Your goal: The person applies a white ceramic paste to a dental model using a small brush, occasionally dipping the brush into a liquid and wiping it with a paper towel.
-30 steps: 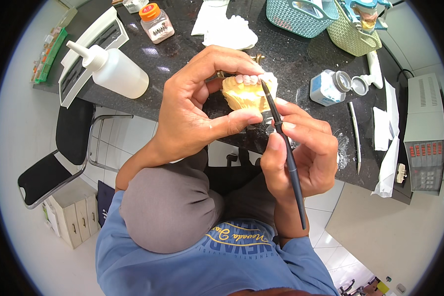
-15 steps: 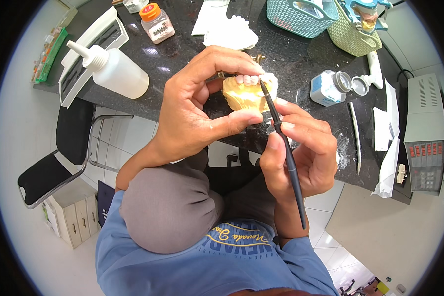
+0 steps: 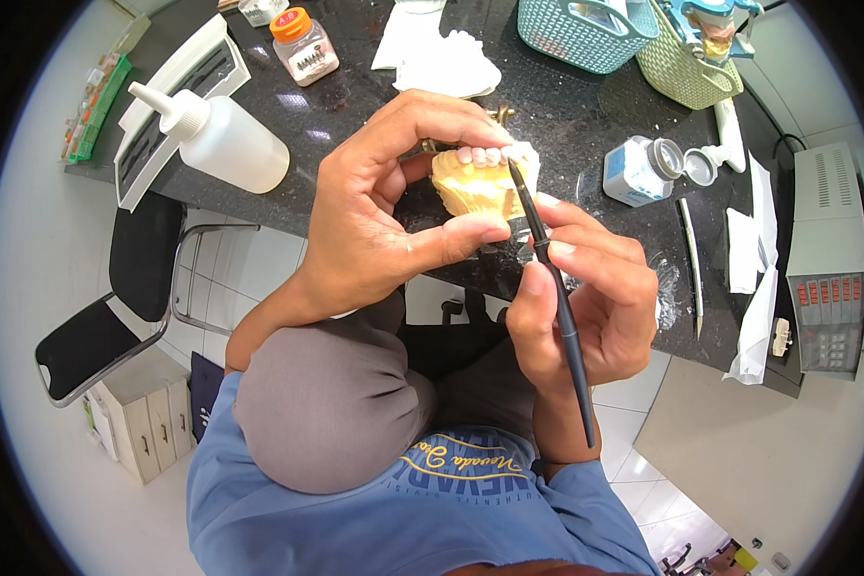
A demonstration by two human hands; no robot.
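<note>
My left hand (image 3: 374,221) is closed around a yellow dental cast (image 3: 475,192) with a row of pale teeth (image 3: 480,155) along its top, gripping it between fingers and thumb. My right hand (image 3: 586,298) holds a slim black brush (image 3: 569,331) in a pinch, its tip resting at the teeth on the right part of the cast. A brass-coloured metal piece (image 3: 502,115) shows partly behind the cast on the dark speckled worktop (image 3: 595,125).
A squeeze bottle (image 3: 235,144) and white tray (image 3: 168,101) sit left; an orange-lidded jar (image 3: 307,60), white tissue (image 3: 442,67) and two baskets (image 3: 581,43) behind. An open jar (image 3: 634,173), thin tool (image 3: 691,269), paper strips (image 3: 742,250) and grey machine (image 3: 826,259) stand right.
</note>
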